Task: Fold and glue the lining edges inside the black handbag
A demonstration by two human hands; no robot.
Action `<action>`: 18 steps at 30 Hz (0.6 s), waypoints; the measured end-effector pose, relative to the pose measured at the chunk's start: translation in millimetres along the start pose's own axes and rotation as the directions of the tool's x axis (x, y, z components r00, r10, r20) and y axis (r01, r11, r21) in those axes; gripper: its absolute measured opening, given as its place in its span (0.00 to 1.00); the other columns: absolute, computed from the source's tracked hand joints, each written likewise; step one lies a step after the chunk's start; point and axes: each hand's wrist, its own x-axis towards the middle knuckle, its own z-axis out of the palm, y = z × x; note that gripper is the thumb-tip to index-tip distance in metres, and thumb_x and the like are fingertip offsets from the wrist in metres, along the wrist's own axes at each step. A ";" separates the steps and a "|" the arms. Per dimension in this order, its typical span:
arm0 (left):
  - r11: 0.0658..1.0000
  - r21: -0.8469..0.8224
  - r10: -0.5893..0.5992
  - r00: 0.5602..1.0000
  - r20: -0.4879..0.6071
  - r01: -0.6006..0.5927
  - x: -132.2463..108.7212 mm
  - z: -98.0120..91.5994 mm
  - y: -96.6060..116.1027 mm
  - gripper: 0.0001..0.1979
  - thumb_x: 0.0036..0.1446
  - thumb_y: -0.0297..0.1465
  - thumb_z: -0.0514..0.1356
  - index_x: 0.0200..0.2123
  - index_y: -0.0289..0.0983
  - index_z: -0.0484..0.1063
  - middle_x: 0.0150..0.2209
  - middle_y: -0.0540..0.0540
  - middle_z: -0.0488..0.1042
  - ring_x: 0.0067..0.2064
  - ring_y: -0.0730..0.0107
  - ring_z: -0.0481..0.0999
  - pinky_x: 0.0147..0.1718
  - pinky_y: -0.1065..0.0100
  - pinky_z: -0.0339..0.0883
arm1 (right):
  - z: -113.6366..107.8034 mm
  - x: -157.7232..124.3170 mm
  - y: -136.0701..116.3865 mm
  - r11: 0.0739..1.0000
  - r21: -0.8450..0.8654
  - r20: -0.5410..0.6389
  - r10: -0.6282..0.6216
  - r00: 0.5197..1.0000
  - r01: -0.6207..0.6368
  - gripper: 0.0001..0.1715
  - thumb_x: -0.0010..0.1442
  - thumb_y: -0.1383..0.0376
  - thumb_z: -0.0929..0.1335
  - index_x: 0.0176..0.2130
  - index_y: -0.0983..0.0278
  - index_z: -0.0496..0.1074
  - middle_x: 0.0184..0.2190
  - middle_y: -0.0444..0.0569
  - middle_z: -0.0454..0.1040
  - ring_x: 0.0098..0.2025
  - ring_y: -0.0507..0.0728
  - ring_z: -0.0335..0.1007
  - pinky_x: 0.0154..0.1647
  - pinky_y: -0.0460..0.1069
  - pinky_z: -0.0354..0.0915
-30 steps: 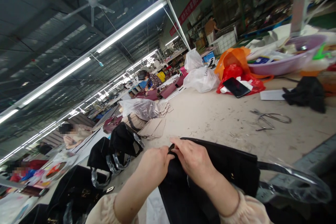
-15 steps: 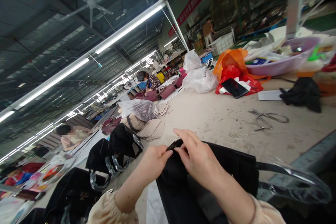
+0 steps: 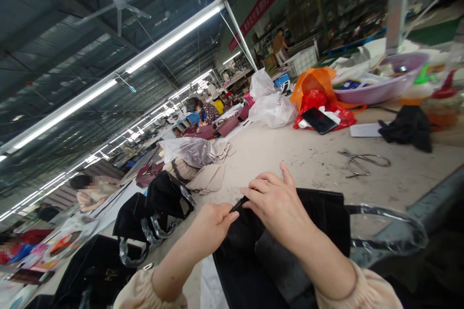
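A black handbag (image 3: pixel 242 265) lies in front of me, its plastic-wrapped handle (image 3: pixel 393 210) reaching out to the right. My left hand (image 3: pixel 212 227) pinches a narrow black strip (image 3: pixel 239 203) at the bag's far left corner between thumb and fingers. On the other end of that strip, the thumb and fingers of my right hand (image 3: pixel 277 210) are closed, while its outer fingers lift away. Whether the strip is part of the bag's edge or a separate piece I cannot tell.
Scissors (image 3: pixel 364 161) lie beyond the bag on the right, near a black cloth (image 3: pixel 409 128) and a phone (image 3: pixel 319 120). Behind stand a purple basin (image 3: pixel 384 89) and plastic bags (image 3: pixel 273 108). More black bags (image 3: pixel 168 200) and flat beige pieces (image 3: pixel 208 178) are at left.
My right hand has turned, its back more towards me and its outer fingers raised, and it now grips the strip. My left hand keeps its pinch. The handle has shifted left.
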 end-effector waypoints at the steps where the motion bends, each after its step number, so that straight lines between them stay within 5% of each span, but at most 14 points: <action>1: 1.000 -0.003 0.001 1.000 0.008 -0.001 -0.6 -0.7 0.7 0.17 0.58 0.36 0.50 0.19 0.38 0.51 0.17 0.55 0.52 0.21 0.75 0.53 0.23 0.69 0.44 | 0.8 0.3 0.2 1.000 -0.005 -0.004 0.003 1.000 -0.003 0.07 0.55 0.61 0.71 0.38 0.55 0.73 0.32 0.40 0.74 0.43 0.56 0.64 0.62 0.68 0.28; 12: 0.999 -0.033 0.037 0.999 0.029 -0.036 3.7 -2.6 -3.4 0.17 0.58 0.36 0.50 0.19 0.38 0.51 0.18 0.55 0.52 0.21 0.75 0.53 0.22 0.70 0.44 | 4.4 7.2 1.4 0.993 0.096 0.062 -0.072 0.995 0.066 0.03 0.57 0.63 0.70 0.31 0.57 0.73 0.28 0.38 0.74 0.40 0.53 0.64 0.60 0.68 0.18; 18: 0.999 -0.024 0.026 0.999 0.045 -0.025 5.4 -5.6 -1.6 0.17 0.58 0.35 0.51 0.19 0.38 0.52 0.18 0.55 0.52 0.22 0.76 0.53 0.22 0.71 0.45 | 5.1 8.8 1.9 0.988 0.076 0.101 -0.141 0.985 0.133 0.08 0.58 0.64 0.68 0.27 0.61 0.72 0.27 0.41 0.72 0.40 0.54 0.62 0.62 0.66 0.24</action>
